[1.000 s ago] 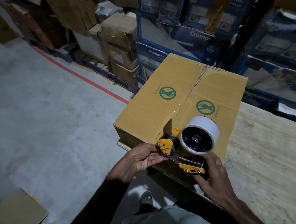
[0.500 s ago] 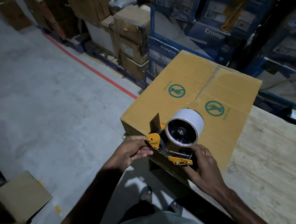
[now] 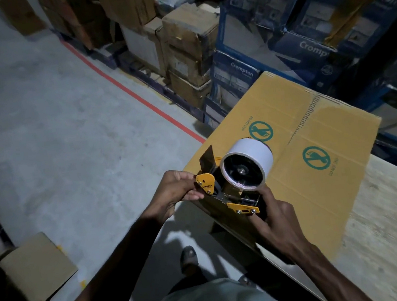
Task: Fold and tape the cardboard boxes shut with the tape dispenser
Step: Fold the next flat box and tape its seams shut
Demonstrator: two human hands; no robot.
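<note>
**Cardboard box folded shut, tape not yet laid**

From where I stand, the cardboard box [image 3: 286, 113] sits on the corner of a rough wooden table [image 3: 391, 226], top flaps folded flat and meeting along the centre seam [image 3: 299, 128]. So the folding looks done. I can see no strip of tape along that seam, though the light is poor and clear tape would be hard to spot.

The tape dispenser [image 3: 230, 192] is held at the box's near edge, its white roll [image 3: 248, 162] just above the cardboard. The right hand [image 3: 274, 213] is wrapped around the handle. The left hand [image 3: 175, 193] has thumb and fingers pinched at the yellow front plate — whether they hold the tape's loose end I cannot tell.

My guess is that the person is readying the tape — the run along the seam is left to do. An open carton [image 3: 31, 270] on the floor nearby may need the same treatment.
</note>
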